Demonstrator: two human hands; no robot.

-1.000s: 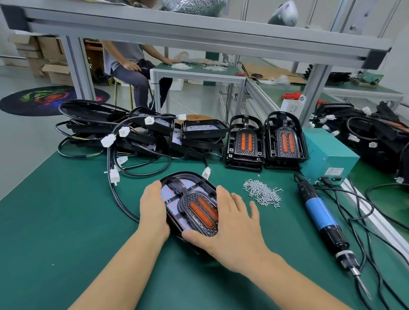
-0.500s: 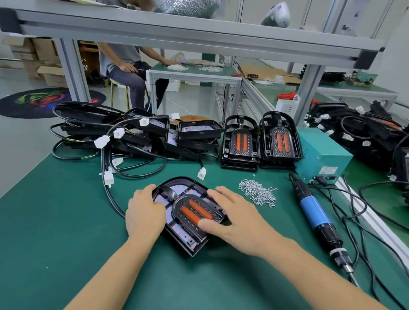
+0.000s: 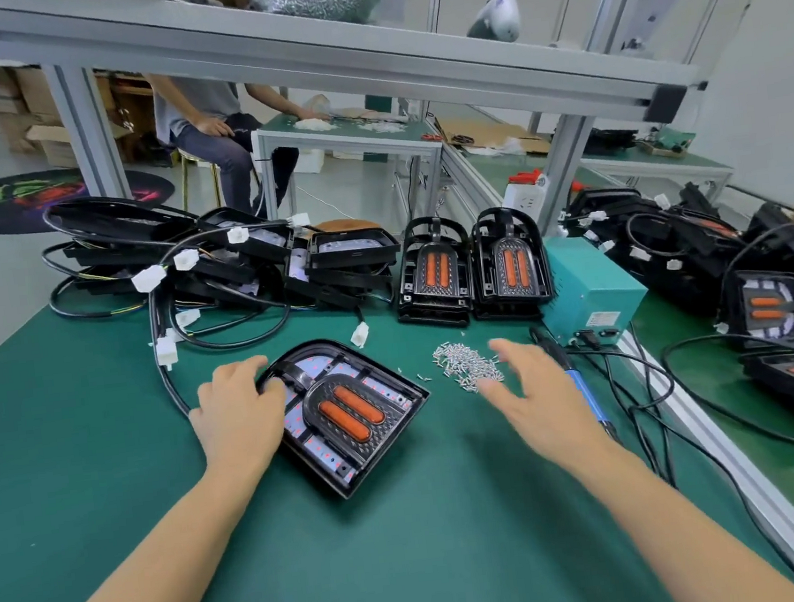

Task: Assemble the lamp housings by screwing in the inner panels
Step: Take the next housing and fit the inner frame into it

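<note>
A black lamp housing [image 3: 379,430] with an inner panel and two orange lenses lies flat on the green bench [image 3: 412,559], turned at an angle. My left hand [image 3: 237,410] grips its upper left edge, fingers curled over the rim. My right hand [image 3: 537,394] hovers to the right of the housing, fingers spread and blurred, holding nothing. It is just in front of a small pile of silver screws [image 3: 465,364]. A blue electric screwdriver [image 3: 577,375] lies partly behind that hand.
Two housings [image 3: 472,263] stand upright at the back beside a teal power box [image 3: 590,295]. A heap of housings with cables and white plugs [image 3: 215,266] fills the back left. More housings and cables [image 3: 768,310] lie at the right. A person sits at a far table.
My right hand has left the housing and moved right toward the screws. The housing has been turned clockwise under my left hand.
</note>
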